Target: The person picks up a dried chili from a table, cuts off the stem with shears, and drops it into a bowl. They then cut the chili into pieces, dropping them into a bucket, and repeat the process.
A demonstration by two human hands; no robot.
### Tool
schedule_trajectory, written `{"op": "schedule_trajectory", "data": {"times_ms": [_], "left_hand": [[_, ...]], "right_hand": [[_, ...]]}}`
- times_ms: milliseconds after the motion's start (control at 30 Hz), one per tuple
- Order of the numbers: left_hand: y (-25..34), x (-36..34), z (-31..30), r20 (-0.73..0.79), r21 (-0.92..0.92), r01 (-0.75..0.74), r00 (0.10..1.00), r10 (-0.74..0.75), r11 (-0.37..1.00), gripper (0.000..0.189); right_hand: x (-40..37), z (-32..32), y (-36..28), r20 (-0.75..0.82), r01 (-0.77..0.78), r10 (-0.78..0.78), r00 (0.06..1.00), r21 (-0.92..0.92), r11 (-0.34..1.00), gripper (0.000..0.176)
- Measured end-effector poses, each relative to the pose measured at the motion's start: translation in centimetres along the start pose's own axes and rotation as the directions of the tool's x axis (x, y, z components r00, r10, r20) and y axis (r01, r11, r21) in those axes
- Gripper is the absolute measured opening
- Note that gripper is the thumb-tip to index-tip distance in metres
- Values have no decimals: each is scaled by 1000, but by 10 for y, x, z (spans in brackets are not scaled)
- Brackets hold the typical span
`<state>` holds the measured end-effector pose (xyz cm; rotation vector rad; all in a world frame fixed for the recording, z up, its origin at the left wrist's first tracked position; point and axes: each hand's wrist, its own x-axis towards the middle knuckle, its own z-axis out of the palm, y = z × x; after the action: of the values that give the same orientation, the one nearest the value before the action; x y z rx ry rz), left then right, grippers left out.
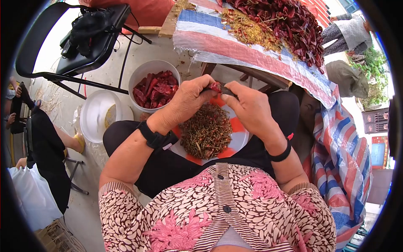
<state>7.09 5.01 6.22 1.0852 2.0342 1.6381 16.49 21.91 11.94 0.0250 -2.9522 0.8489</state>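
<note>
Left hand [191, 98] pinches a dried red chili [215, 87]; right hand [250, 105] is beside it, its grip unclear. Working low over the stem heap [205, 132] should catch scraps.

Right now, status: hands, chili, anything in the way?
Left hand pinching red chili, partly hidden; right hand close beside it, grip unclear. Basin with heaped stems below.
</note>
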Motion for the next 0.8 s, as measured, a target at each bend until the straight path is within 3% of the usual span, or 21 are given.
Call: {"op": "schedule_trajectory", "data": {"times_ms": [33, 67, 133, 233, 333, 367, 433, 467, 533, 633, 733, 800], "left_hand": [[5, -1, 0, 26, -24, 16, 1000, -15, 1000, 8], [8, -2, 1, 52, -48, 33, 998, -31, 998, 8], [2, -4, 3, 49, -21, -57, 997, 58, 998, 9], [0, -3, 5, 33, 20, -145, 989, 144, 989, 9], [-4, -3, 8, 3, 65, -186, 982, 187, 980, 10], [-5, -3, 9, -5, 83, -196, 980, 197, 977, 11], [5, -6, 12, -96, -63, -145, 986, 139, 987, 11], [9, -6, 13, -133, -138, -123, 985, 105, 983, 12], [6, -7, 8, -55, -139, -54, 997, 47, 989, 14], [3, -8, 1, 29, -130, 8, 1000, -4, 991, 15], [0, -9, -2, 88, -164, 46, 996, -32, 985, 16], [-1, -9, -2, 128, -234, 87, 990, -58, 968, 16]], "right_hand": [[0, -1, 2, 66, -49, 45, 997, 56, 997, 23], [-1, 0, 4, 143, -115, 75, 987, 296, 948, 23], [-4, 2, 10, 304, -272, 73, 950, 686, 675, 24], [-8, 1, 21, 518, -507, 29, 855, 822, 258, 22], [-13, 10, 23, 532, -534, -48, 846, 844, -55, 20], [-13, 12, 20, 461, -461, 20, 887, 884, 75, 21], [-12, 17, 14, 285, -310, 122, 951, 888, 340, 22], [-11, 17, 13, 247, -272, 114, 962, 878, 393, 23], [-11, 16, 12, 175, -200, 96, 980, 846, 494, 25], [-11, 21, 20, -51, -25, 49, 997, 390, 920, 24], [-15, 10, 7, -123, 14, -10, 992, 32, 999, 24], [-17, 4, 1, -130, 58, -71, 989, -102, 993, 23]]}}
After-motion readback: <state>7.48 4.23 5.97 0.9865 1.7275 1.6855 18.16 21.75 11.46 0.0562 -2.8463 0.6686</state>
